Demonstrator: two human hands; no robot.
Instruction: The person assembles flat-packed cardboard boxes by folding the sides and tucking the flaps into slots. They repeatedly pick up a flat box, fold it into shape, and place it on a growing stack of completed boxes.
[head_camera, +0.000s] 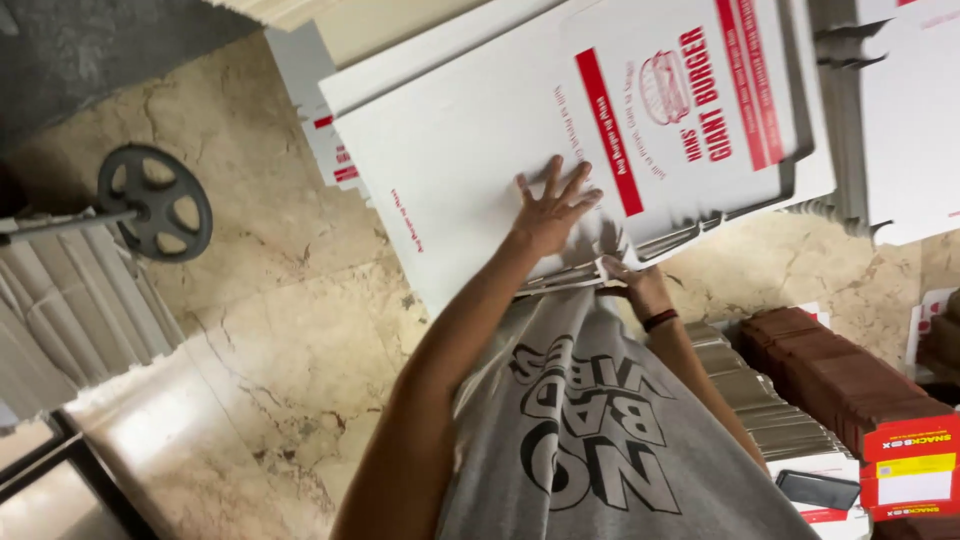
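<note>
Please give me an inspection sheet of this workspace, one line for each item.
Surface: beige marble floor, cracked veins.
Job's things: flat white cardboard box sheets with red print, stacked.
Clutter: brown box stack, grey folded stack, black phone.
Grippers: left hand spread flat on the top sheet; right hand grips the stack's near edge.
Cables: nothing seen.
Surroundings: black wheel on a metal rod, corrugated cardboard at left.
</note>
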